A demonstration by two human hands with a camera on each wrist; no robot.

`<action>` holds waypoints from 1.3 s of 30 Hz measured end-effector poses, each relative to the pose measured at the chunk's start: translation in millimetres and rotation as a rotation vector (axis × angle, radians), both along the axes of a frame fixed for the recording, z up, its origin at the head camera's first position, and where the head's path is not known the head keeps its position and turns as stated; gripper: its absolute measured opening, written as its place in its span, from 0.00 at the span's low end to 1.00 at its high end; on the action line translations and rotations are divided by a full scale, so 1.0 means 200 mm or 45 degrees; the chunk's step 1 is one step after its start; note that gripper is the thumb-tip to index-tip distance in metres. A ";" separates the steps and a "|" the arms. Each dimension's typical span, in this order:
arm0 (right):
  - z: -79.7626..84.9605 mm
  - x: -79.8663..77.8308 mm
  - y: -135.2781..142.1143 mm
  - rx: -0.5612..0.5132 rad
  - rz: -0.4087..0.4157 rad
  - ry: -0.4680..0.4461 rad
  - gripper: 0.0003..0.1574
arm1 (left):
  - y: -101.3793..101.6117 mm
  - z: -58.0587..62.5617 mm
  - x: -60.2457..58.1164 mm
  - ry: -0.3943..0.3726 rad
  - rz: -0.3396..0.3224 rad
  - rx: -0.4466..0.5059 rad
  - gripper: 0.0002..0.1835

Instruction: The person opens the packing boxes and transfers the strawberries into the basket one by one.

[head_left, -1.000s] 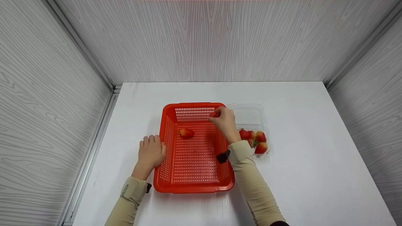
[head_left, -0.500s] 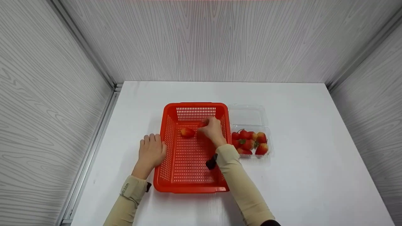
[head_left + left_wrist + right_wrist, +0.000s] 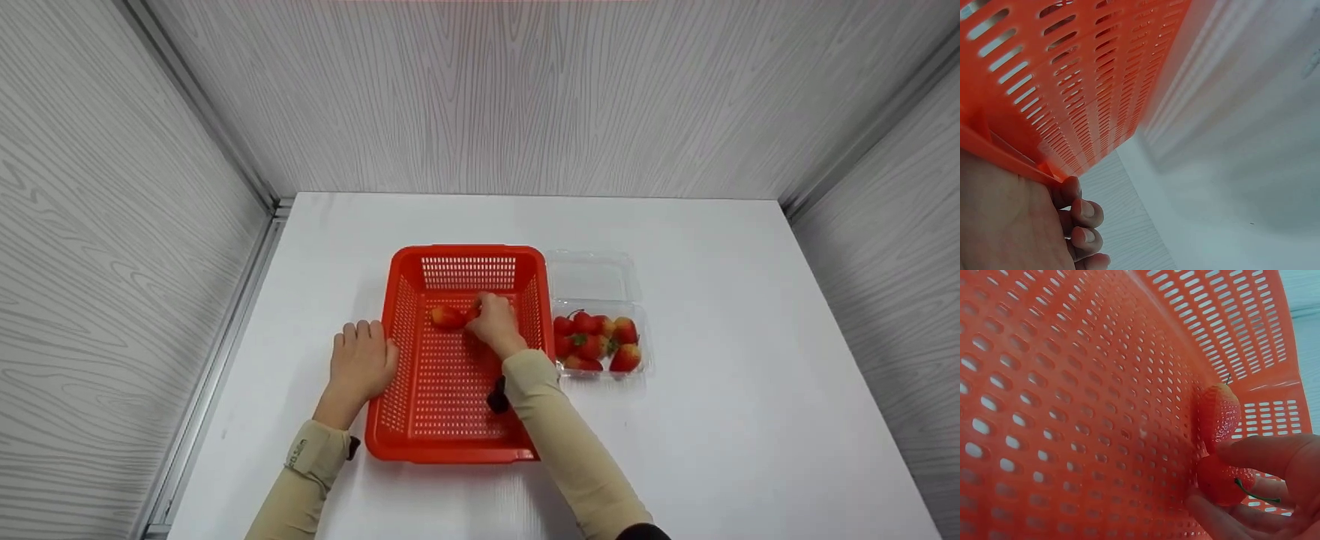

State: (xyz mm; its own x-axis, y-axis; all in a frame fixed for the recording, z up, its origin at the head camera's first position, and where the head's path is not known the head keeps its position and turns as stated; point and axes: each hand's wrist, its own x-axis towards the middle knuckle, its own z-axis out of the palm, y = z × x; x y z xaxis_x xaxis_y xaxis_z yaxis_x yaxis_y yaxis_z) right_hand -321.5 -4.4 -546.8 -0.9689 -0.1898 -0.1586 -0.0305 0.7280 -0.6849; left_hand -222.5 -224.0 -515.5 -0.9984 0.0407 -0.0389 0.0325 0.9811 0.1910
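Observation:
A red perforated plastic basket (image 3: 461,454) stands on the white table. My right hand (image 3: 495,324) reaches down into it and pinches a red strawberry (image 3: 1221,481) with a green stem between thumb and fingers, low over the basket's floor. Right beside it lies a second strawberry (image 3: 448,318), yellowish at one end; in the right wrist view the two strawberries overlap. My left hand (image 3: 361,361) rests on the basket's left rim, its fingers loosely extended along the outside. In the left wrist view its fingertips (image 3: 1088,236) hang just below the rim, and the thumb is hidden.
Touching the basket's right side in the head view is a clear plastic clamshell box (image 3: 646,360), its lid (image 3: 592,276) folded back. Several strawberries (image 3: 591,345) lie inside it. Grey wood-grain panels (image 3: 480,97) enclose the table at the back and sides.
My right hand has carried its strawberry from the basket's upper right rim, leftward and down, to beside the other strawberry. The left hand has stayed on the rim.

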 end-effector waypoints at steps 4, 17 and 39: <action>-0.01 0.01 0.00 -0.012 0.004 -0.019 0.14 | -0.01 0.00 0.01 -0.005 -0.009 0.025 0.17; 0.00 0.01 0.00 -0.002 0.049 0.006 0.11 | -0.11 -0.02 -0.03 -0.005 -0.150 0.119 0.17; 0.21 0.04 0.04 -0.037 -0.044 -0.047 0.28 | -0.11 -0.01 -0.02 0.085 -0.207 -0.066 0.15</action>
State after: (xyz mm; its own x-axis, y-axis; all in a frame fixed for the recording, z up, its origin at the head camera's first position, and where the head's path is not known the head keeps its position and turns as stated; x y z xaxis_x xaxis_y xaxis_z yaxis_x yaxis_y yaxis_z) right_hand -313.6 2.7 -505.7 -0.9685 -0.1611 -0.1896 0.0204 0.7081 -0.7058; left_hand -226.9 -245.6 -518.4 -0.9793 0.2014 0.0210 0.2024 0.9703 0.1328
